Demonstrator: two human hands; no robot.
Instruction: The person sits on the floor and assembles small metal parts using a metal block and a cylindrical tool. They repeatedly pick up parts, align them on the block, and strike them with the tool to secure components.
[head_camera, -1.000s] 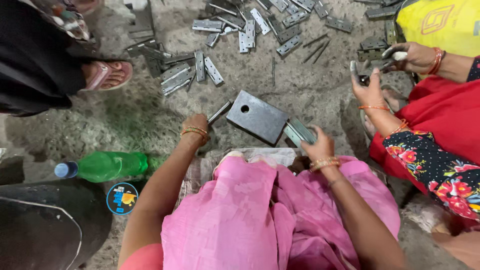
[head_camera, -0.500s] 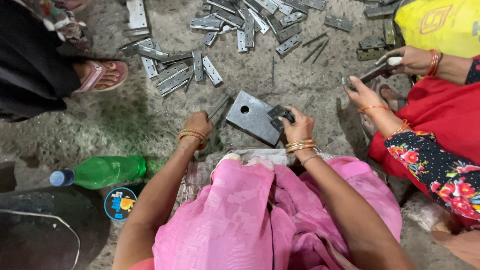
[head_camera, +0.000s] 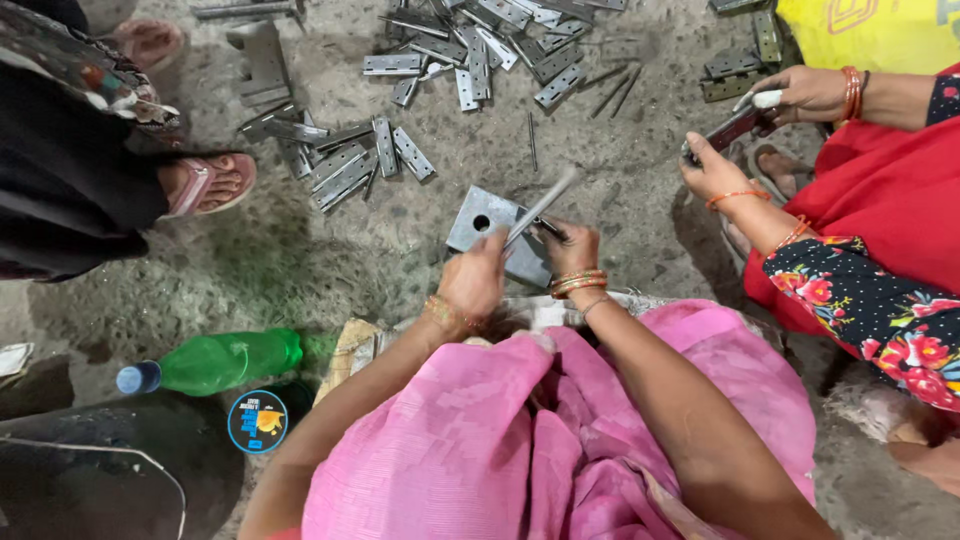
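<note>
My left hand (head_camera: 474, 280) grips a thin metal rod (head_camera: 541, 207) that slants up to the right over a square steel plate (head_camera: 476, 222) with a round hole, lying on the concrete floor. My right hand (head_camera: 570, 250) rests on the plate's right side and holds a small dark metal piece there, pressed against the rod's lower end. Both wrists wear bangles. Pink cloth over my lap lies just below the hands.
Several flat metal hinges (head_camera: 345, 165) and thin pins (head_camera: 532, 140) are scattered on the floor beyond the plate. A person in red (head_camera: 860, 200) at the right holds a hinge piece in both hands. A sandalled foot (head_camera: 205, 183) is at the left, a green bottle (head_camera: 225, 362) beside my left arm.
My left hand picked the rod up off the floor and swung it over the plate. My right hand came left onto the plate with its small piece.
</note>
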